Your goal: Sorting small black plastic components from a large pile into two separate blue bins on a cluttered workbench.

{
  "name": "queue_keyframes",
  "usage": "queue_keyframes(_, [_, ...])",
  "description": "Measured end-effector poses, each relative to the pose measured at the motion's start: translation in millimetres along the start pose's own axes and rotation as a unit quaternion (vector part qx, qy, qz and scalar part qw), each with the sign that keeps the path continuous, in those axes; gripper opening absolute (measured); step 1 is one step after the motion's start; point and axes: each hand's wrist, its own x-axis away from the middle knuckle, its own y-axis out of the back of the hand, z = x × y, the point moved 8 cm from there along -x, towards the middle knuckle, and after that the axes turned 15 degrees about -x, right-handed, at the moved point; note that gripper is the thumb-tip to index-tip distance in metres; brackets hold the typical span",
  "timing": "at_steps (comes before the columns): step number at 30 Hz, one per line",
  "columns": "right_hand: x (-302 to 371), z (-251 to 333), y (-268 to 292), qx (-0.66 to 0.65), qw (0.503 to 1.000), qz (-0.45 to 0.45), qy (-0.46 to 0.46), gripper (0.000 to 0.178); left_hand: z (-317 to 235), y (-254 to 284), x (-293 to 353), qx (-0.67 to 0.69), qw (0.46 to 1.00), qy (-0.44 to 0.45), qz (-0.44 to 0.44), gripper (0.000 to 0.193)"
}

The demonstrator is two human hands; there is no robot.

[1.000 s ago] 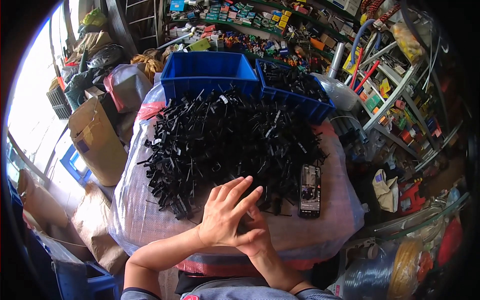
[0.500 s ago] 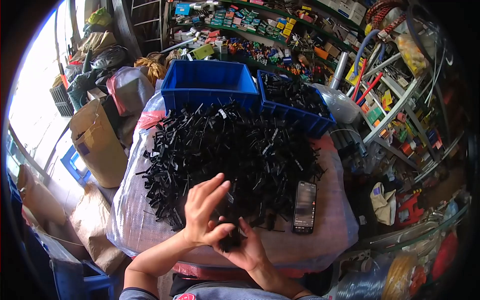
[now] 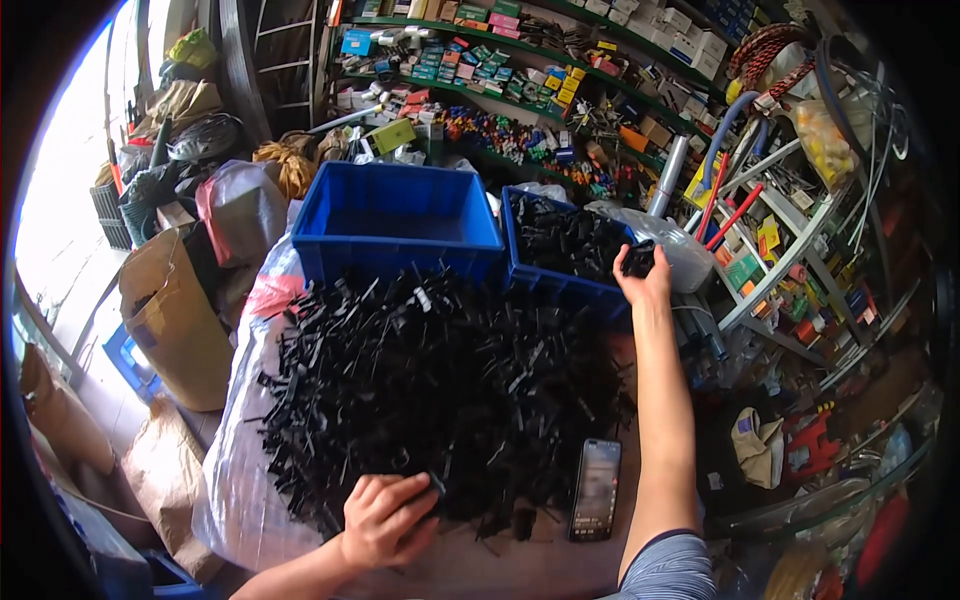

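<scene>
We take this for a hardware shop or its storeroom: shelves [image 3: 520, 40] crammed with small boxes [image 3: 480, 66], a ladder [image 3: 285, 67], coiled rope [image 3: 790, 78], a metal rack [image 3: 780, 262].

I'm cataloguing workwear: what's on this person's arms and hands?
Left hand and right hand: no glove or watch visible. The right arm's short sleeve is grey-blue, finely striped, dark-edged; the left sleeve is out of view.

I observed the right hand [image 3: 649, 284] holding a black part [image 3: 637, 261] at the far-right bin [image 3: 562, 286], left hand [image 3: 385, 517] near the pile [image 3: 420, 390].
</scene>
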Motion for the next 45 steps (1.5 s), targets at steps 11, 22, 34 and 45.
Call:
queue_keyframes(11, [-182.9, 88.5, -21.2, 0.499, 0.824, 0.078, 0.256, 0.029, -0.8, -8.8, -4.6, 0.058, 0.997, 0.015, 0.052, 0.031])
queue_keyframes(22, [-156.2, 19.8, -9.4, 0.838, 0.458, 0.213, 0.206, 0.038, 3.7, -17.3, -6.4, 0.068, 0.994, 0.038, 0.074, 0.028])
queue_keyframes(34, [-170.1, 47.0, -11.1, 0.773, 0.535, 0.101, 0.327, 0.022, 5.8, -18.9, -2.4, 0.075, 0.993, 0.043, 0.086, 0.025])
queue_keyframes(45, [-195.0, 84.7, 1.2, 0.560, 0.755, 0.012, 0.341, 0.028, 4.0, -19.9, -6.4, 0.086, 0.992, 0.040, 0.087, 0.025])
